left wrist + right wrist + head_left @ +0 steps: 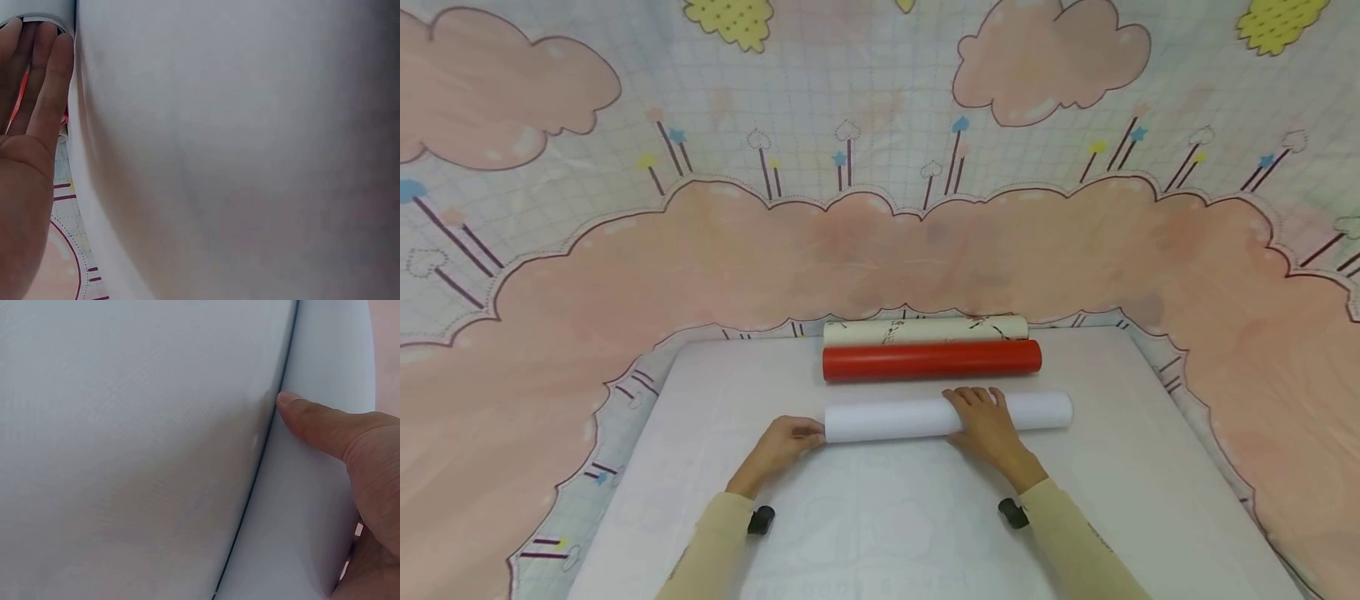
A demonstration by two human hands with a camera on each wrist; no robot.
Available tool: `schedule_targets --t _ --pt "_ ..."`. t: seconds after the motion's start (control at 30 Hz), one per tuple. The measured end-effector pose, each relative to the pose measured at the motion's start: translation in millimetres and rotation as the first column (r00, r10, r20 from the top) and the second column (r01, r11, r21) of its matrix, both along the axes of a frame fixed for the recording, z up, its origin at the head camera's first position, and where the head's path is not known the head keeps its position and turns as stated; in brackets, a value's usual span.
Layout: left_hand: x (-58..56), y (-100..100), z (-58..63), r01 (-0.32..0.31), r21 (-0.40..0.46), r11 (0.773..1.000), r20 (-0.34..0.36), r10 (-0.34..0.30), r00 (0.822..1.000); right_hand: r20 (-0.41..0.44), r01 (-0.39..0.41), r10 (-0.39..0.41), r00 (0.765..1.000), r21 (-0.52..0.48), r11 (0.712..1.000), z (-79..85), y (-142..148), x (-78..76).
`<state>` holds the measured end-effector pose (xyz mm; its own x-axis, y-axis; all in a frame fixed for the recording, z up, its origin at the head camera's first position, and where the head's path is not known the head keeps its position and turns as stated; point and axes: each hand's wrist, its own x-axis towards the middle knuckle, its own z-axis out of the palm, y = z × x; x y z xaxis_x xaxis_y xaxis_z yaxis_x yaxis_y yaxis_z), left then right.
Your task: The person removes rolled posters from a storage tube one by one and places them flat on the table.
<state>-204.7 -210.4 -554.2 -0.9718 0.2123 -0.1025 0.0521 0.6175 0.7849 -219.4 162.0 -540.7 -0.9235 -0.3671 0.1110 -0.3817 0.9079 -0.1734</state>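
All lined up crosswise on the tabletop (857,517)

So the front roll (887,419) is the nearest one, left hand (778,450) at its left end, right hand (987,429) over it right of the middle. Small gap behind it, then the middle roll (932,361), with the back roll (925,331) just behind that. Left ends roughly line up, but the front roll pokes out farthest right. Behind the tabletop and down both sides it's cloth (910,258).
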Motion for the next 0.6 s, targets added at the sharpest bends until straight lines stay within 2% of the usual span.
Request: schedule_targets --t 0.27,0.5,0.6 --pt "0.3 2.6 5.7 0.002 0.002 1.000 -0.007 -0.002 1.000 0.019 0.000 0.000 1.000 -0.001 1.000 1.7 1.0 -2.1" --pt "-0.1 2.6 7.2 0.069 0.009 0.998 -0.070 -0.069 0.995 0.061 -0.011 0.013 0.998 -0.024 1.000 6.0 1.6 -4.2" --pt "-0.5 2.1 6.6 0.064 0.009 0.998 -0.045 -0.064 0.997 0.066 -0.020 0.022 0.998 -0.033 0.999 7.3 1.8 -4.9"
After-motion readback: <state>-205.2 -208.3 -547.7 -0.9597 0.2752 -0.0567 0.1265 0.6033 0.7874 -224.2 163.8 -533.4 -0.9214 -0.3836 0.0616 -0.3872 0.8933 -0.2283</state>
